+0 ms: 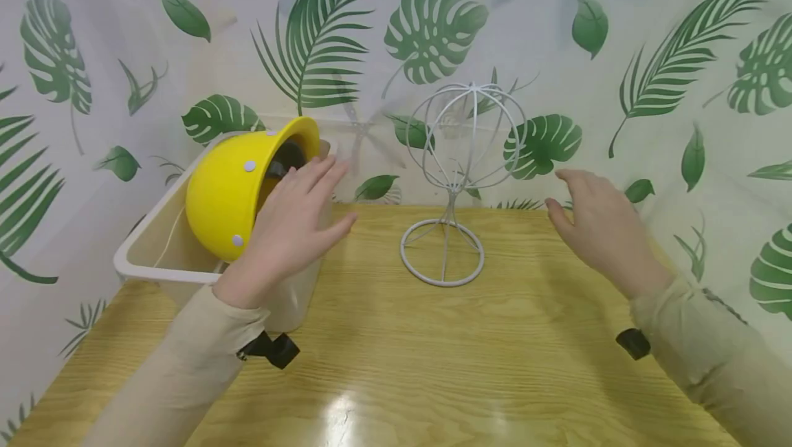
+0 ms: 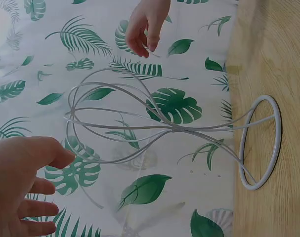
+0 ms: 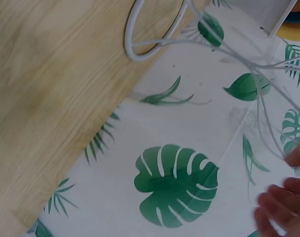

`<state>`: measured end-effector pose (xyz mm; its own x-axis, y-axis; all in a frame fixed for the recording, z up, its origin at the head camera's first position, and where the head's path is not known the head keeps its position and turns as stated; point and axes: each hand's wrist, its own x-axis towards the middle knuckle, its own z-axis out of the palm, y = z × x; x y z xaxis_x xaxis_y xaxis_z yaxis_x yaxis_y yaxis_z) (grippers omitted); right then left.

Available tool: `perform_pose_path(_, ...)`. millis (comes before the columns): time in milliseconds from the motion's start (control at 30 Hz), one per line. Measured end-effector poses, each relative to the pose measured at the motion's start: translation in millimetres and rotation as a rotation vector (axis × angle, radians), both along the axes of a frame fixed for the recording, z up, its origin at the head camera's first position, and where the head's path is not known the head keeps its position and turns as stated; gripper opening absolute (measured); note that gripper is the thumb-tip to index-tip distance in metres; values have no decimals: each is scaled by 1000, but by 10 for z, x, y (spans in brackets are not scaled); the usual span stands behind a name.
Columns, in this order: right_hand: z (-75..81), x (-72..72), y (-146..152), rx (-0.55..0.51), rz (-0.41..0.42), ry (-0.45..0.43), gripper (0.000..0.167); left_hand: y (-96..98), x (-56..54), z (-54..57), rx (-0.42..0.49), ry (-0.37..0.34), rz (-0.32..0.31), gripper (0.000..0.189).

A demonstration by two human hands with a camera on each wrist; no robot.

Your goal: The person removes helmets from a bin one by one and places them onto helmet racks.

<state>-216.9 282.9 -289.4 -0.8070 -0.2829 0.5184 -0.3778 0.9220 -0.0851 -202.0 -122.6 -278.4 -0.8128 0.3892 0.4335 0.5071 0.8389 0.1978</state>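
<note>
A white wire hat stand (image 1: 454,189) is upright on the table, its round cage above a ring base. To its left, a yellow hard hat (image 1: 219,189) lies tilted in a white plastic bin (image 1: 170,274), its hollow side facing right. My left hand (image 1: 297,210) overlaps the hard hat's brim in the head view, with fingers extended and thumb spread. On the other side of the stand is my right hand (image 1: 597,223), fingers loosely bent and thumb apart, nothing held. From the left wrist, the stand (image 2: 172,128) appears between my two hands.
The wood-grain table (image 1: 396,357) runs back to a wall covering (image 1: 371,41) printed with green leaves. The bin stands at the table's left, close to the wall. Small black wrist devices (image 1: 281,349) are strapped over both beige sleeves.
</note>
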Motion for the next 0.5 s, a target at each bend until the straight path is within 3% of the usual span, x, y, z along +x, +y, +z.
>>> perform_pose_path(133, 10, 66, -138, -125, 146, 350, 25, -144, 156, -36, 168, 114, -40, 54)
perform_pose_path(233, 52, 112, -296, -169, 263, 510, 23, -270, 265, -66, 277, 152, -54, 49)
perform_pose_path(367, 105, 172, -585, -194, 464, 554, 22, -441, 400, -126, 376, 160, -39, 50)
perform_pose_path(500, 122, 212, -899, -151, 675, 522, 23, -582, 502, -198, 426, 183, 11, 53)
